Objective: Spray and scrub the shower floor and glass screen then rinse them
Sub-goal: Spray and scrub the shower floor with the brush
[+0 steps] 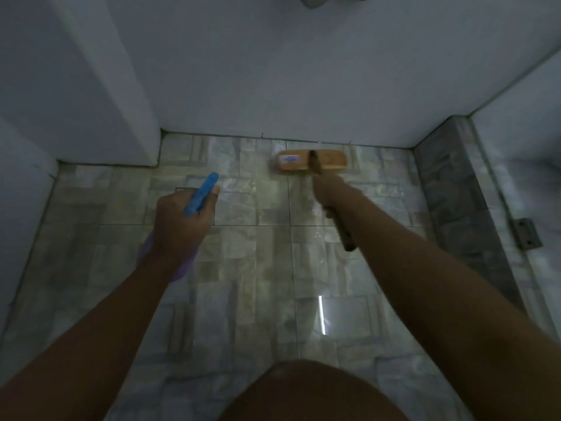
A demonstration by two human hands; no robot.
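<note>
My right fingers (329, 194) are wrapped tight round the wooden handle (343, 230) of the scrubbing brush (309, 161), partway along, with the handle's tail sticking out nearer to me past my wrist. My left hand (182, 220) is curled closed about the neck of the spray bottle (202, 194); its blue nozzle points away from me toward the far wall, and the purplish body hangs below my palm, mostly hidden.

The brush head sits flat on the shower floor (243, 253), far side, just beside the foot of the back wall (273, 86). I judge the brush stiff and light, the handle rigid enough to push hard through. Gripping this close to the head gives me pressure but short reach. The tiles gleam as if wet, so I expect the head to slide easily and my footing to be slippery. The bottle looks like light plastic, easy to carry one-handed, though a wet palm could let it slip.

For room: the head can travel no farther away, only left, right or back toward me. On the right runs a raised grey kerb (452, 189) with the glass screen (522, 165) beyond it and a metal hinge (526, 233); on the left, a wall corner juts in. The open middle of the floor near me is the free stroke path.
</note>
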